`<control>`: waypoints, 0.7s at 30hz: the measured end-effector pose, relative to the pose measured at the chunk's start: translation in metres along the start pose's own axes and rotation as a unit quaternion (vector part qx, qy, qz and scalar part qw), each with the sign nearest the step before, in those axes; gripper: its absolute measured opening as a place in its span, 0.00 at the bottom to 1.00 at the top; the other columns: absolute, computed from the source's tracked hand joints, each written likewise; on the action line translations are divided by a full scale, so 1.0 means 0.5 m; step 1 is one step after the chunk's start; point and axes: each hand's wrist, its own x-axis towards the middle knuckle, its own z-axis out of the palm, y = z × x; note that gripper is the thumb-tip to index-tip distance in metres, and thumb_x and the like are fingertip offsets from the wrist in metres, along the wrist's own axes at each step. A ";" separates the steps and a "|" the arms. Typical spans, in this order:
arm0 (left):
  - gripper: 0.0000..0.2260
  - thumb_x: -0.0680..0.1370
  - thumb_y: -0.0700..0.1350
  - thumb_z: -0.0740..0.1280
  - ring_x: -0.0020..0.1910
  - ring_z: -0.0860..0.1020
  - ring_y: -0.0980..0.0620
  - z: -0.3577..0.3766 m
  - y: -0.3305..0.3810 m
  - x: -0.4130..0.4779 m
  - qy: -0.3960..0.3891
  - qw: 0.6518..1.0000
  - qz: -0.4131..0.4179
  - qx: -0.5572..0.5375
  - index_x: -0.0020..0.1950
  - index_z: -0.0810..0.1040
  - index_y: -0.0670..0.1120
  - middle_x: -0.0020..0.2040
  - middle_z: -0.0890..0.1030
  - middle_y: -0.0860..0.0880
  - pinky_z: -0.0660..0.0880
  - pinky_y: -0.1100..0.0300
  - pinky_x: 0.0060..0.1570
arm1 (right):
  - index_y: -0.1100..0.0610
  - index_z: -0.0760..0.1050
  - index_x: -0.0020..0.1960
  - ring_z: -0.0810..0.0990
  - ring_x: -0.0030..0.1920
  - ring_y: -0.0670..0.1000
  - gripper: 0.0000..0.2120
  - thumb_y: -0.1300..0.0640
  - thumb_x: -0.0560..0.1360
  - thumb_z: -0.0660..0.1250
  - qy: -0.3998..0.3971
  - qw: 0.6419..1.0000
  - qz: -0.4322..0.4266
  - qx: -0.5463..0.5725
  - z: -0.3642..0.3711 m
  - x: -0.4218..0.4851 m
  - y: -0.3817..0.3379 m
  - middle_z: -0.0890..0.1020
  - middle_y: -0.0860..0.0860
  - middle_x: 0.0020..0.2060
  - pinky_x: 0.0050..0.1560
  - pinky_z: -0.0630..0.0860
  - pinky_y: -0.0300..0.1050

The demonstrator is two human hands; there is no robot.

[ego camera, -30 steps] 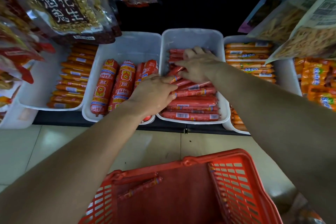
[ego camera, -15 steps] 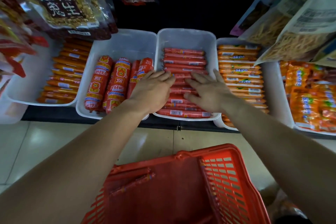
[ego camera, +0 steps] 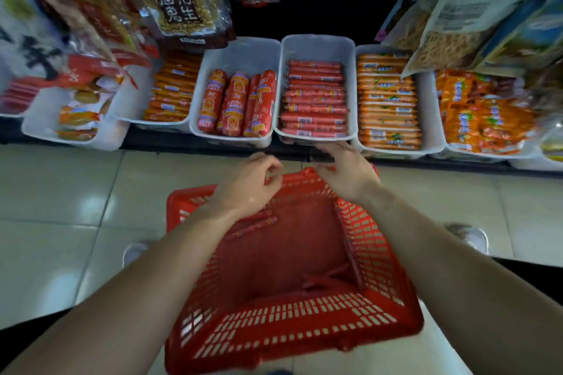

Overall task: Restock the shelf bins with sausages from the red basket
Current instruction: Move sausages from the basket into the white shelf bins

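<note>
The red basket [ego camera: 292,326] stands on the tiled floor below me, with a few thin red sausages [ego camera: 256,227] lying on its bottom. My left hand [ego camera: 249,186] hovers over the basket's far left part, fingers loosely curled and holding nothing. My right hand [ego camera: 344,170] is above the basket's far rim, just below the shelf edge, fingers apart and empty. Straight ahead, a white bin [ego camera: 316,46] holds a neat stack of thin red sausages [ego camera: 315,97]. The bin to its left [ego camera: 240,52] holds fat red sausages [ego camera: 236,103].
More white bins flank these: orange sausages [ego camera: 172,90] on the left, orange-wrapped sausages [ego camera: 387,100] and orange packets [ego camera: 484,113] on the right. Hanging snack bags [ego camera: 179,6] droop over the bins on both sides. My shoes [ego camera: 469,236] show beside the basket.
Both hands have left the stack of thin red sausages in the middle bin and drawn back down over the basket. The view has pulled back from the shelf.
</note>
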 end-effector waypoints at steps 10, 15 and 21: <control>0.26 0.76 0.57 0.68 0.67 0.74 0.43 0.162 -0.114 -0.164 -0.165 0.967 -0.180 0.070 0.71 0.70 0.49 0.69 0.75 0.44 0.70 0.52 0.66 | 0.54 0.64 0.76 0.73 0.66 0.65 0.30 0.54 0.76 0.67 -0.072 0.982 0.177 -0.007 0.166 -0.159 0.128 0.70 0.62 0.69 0.65 0.71 0.53; 0.35 0.75 0.56 0.70 0.71 0.70 0.42 0.245 -0.171 -0.205 -0.258 0.937 -0.228 0.064 0.77 0.62 0.48 0.74 0.70 0.41 0.68 0.53 0.68 | 0.58 0.49 0.81 0.65 0.73 0.66 0.41 0.50 0.76 0.69 -0.171 0.939 0.299 -0.009 0.286 -0.208 0.185 0.59 0.66 0.75 0.71 0.65 0.52; 0.39 0.73 0.56 0.73 0.72 0.68 0.41 0.305 -0.220 -0.230 -0.311 0.912 -0.265 0.043 0.79 0.59 0.49 0.76 0.66 0.42 0.66 0.54 0.69 | 0.64 0.45 0.80 0.63 0.74 0.65 0.50 0.46 0.72 0.73 -0.188 0.927 0.318 -0.068 0.357 -0.214 0.200 0.58 0.66 0.76 0.72 0.64 0.54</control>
